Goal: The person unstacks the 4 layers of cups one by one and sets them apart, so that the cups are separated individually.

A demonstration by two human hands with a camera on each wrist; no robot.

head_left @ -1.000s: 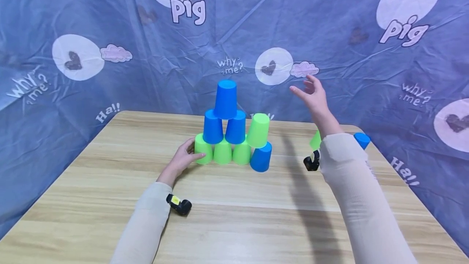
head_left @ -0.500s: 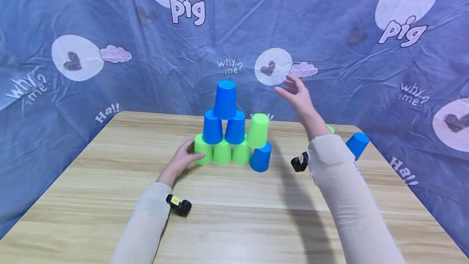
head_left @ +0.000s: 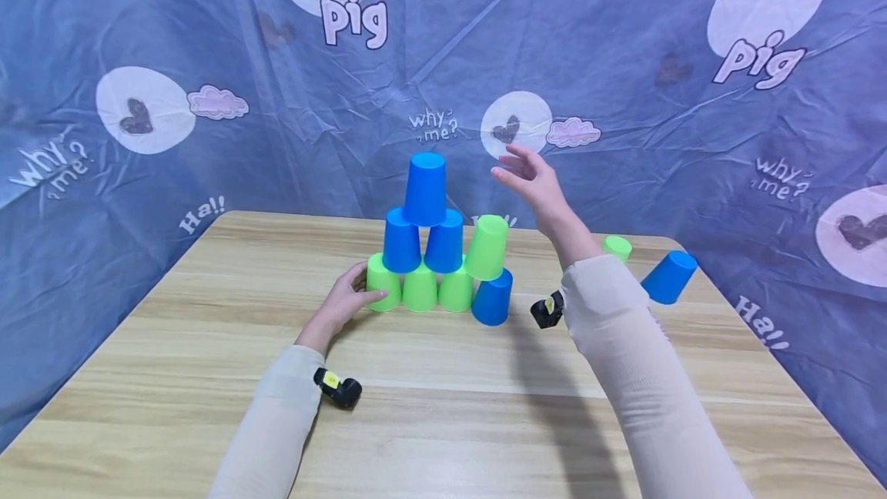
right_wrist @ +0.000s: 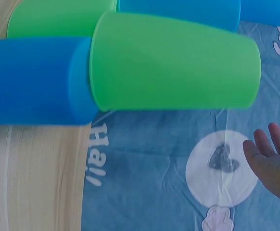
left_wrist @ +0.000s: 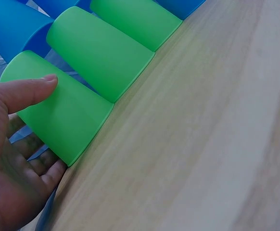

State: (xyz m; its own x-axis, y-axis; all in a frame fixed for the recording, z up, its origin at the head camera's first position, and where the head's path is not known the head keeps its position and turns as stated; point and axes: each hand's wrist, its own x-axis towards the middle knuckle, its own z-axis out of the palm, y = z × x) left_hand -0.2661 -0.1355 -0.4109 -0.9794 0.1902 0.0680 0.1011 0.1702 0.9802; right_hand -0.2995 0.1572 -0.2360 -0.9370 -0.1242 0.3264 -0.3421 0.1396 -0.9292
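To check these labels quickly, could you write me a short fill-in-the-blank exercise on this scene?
1. The cup in the left hand is colored ____.
2. The bottom row of the stack has ____ cups.
3. The top cup is colored ____.
4. The empty hand, raised above the table, is the ____ one.

Missing words: green; four; blue; right.

Layout: three tiers

Bottom row (head_left: pixel 420 289): four cups (head_left: pixel 492 299) on table (head_left: pixel 423 430). Middle row (head_left: pixel 444 243): three on those. Top cup (head_left: pixel 426 189): on middle row's left two. Side cups (head_left: pixel 669 278): two, well right. Curtain (head_left: pixel 443 45): behind. Left hand (head_left: pixel 344 297): bottom row's left end. Right hand (head_left: pixel 539 185): right of top cup.
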